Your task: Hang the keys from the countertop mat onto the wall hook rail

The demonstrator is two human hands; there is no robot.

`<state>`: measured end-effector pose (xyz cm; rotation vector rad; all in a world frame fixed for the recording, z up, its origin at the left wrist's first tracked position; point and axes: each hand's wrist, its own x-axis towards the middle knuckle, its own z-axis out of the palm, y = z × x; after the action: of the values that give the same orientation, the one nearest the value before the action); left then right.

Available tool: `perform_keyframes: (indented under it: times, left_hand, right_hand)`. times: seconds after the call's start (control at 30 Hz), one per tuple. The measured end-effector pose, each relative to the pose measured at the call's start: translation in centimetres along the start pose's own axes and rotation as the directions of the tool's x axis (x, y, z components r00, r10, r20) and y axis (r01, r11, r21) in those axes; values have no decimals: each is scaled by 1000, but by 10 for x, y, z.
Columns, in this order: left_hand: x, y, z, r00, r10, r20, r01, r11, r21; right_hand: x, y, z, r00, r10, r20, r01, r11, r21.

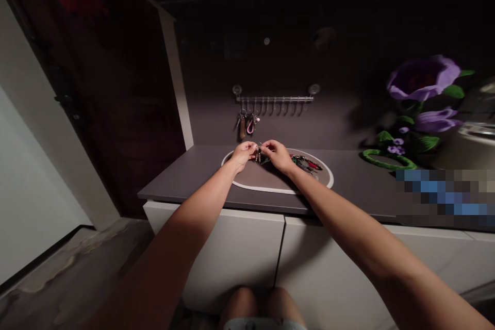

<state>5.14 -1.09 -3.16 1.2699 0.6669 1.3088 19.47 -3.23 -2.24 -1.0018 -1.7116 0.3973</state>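
Both my hands meet over an oval grey mat (pixel 251 185) with a pale rim on a dark countertop. My left hand (pixel 243 154) and my right hand (pixel 277 155) are closed in pinches on a small bunch of keys (pixel 258 153) held between them, just above the mat. More keys with red and green tags (pixel 307 164) lie on the mat to the right of my right hand. On the wall behind, a metal hook rail (pixel 275 98) carries a few key bunches (pixel 247 124) at its left end.
The dark countertop (pixel 193 175) tops white cabinet doors (pixel 240 252). A purple artificial flower with green leaves (pixel 421 98) stands at the right. A dark door (pixel 108 93) and white frame are at the left. A blurred patch covers the counter's right part.
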Motion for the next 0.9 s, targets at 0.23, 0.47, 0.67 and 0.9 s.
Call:
perform_keyframes:
  times: [0.23,0.47,0.67,0.9]
  left_hand:
    - [-3,4,5,998,16,-55,-10,994,105]
    - [-2,-1,4,981,183,-58,-160,946,282]
    - [0,-3,2,955,292,-59,-229,846,482]
    - [3,-8,0,932,363,4,-274,696,663]
  right_hand:
    - [1,0,0,997,76,7,-76,987,141]
    - [3,1,-2,998,66,-11,-64,992,110]
    - [17,0,-2,995,90,-33,-83,982,172]
    - [58,-14,-5,969,203,-138,-155,943,295]
